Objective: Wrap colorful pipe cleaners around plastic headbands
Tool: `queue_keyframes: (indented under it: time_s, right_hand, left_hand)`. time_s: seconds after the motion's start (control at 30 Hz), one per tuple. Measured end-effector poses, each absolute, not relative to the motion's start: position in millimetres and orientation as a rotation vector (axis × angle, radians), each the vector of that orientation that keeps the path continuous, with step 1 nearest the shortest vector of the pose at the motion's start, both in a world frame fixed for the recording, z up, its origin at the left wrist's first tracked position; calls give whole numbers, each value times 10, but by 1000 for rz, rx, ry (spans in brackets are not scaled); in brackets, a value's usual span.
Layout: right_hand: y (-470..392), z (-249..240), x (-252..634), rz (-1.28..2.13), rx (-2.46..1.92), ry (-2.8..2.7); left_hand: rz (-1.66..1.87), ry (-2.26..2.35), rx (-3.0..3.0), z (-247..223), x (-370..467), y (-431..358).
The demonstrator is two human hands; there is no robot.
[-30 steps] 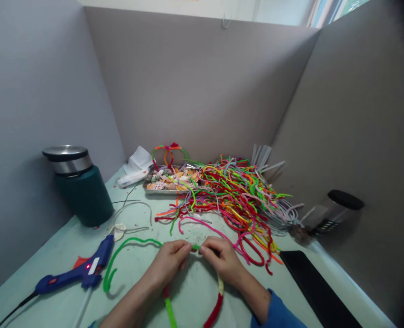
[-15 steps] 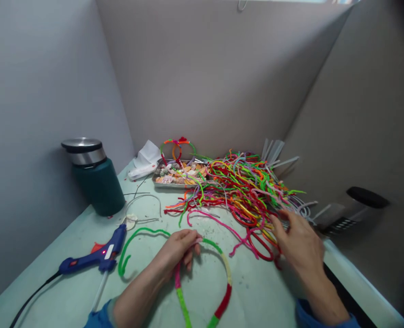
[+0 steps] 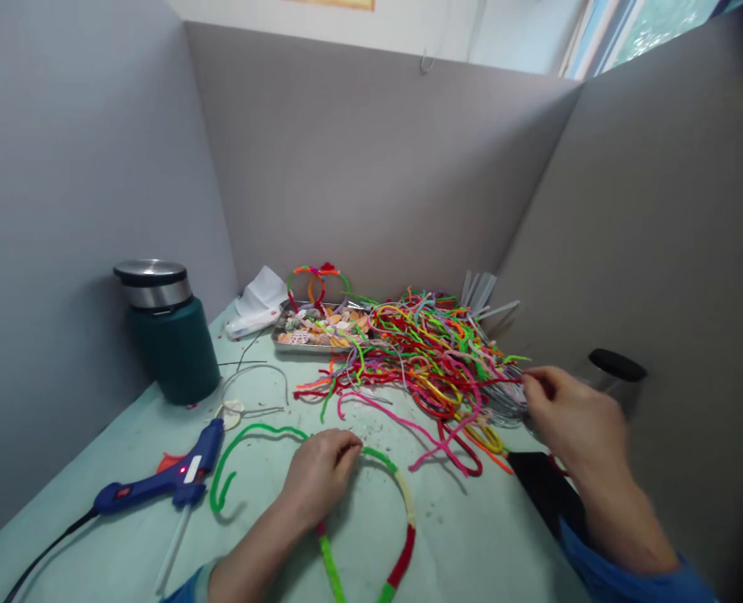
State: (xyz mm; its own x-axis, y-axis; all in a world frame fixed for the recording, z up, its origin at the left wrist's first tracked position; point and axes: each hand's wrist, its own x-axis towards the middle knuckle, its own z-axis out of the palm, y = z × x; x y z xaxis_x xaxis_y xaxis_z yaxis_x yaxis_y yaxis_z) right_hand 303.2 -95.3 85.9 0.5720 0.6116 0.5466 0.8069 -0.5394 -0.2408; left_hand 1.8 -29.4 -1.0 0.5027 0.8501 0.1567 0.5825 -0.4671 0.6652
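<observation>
My left hand (image 3: 319, 475) is closed on the top of a loop (image 3: 402, 561) wrapped in bands of green, cream, dark red and pink pipe cleaner. A loose green pipe cleaner (image 3: 259, 428) runs out leftward from that hand and curls at its end. On the right, my right hand (image 3: 581, 427) pinches a red pipe cleaner (image 3: 504, 381) stretching back into the heaped pipe cleaners (image 3: 430, 335). A bit of red also shows beneath the right hand.
A blue glue gun (image 3: 163, 481) with its light lit lies at left, below a dark green flask (image 3: 176, 347). A metal tray (image 3: 301, 348) of shells stands at the back beside white tissue (image 3: 258, 303). Clear sticks (image 3: 481, 291) and a black-topped container (image 3: 619, 366) are at right.
My right hand has moved to the right from the heap's edge, pulling the red pipe cleaner. The left hand stays on the loop. The view has tilted up slightly.
</observation>
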Motion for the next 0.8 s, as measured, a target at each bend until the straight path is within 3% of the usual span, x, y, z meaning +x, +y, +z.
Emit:
queue_keyframes:
  time_s: [0.17,0.33,0.53,0.8]
  right_hand:
    - [-1099,1240,2989,-789,-2393,-1094]
    - [-1000,1237,2987,-1012,-1856,-1120]
    - [-604,1000,2871,-700,-1553,-1393]
    - [-66,1037,2559,-683,-1544,-1496]
  left_hand:
    - [557,1252,2304,-17,3,-311]
    - [583,1233,2320,-12,5,-325]
    - [677,1229,2283,3,-1,-323]
    - [750,1139,2239,3,4,-305]
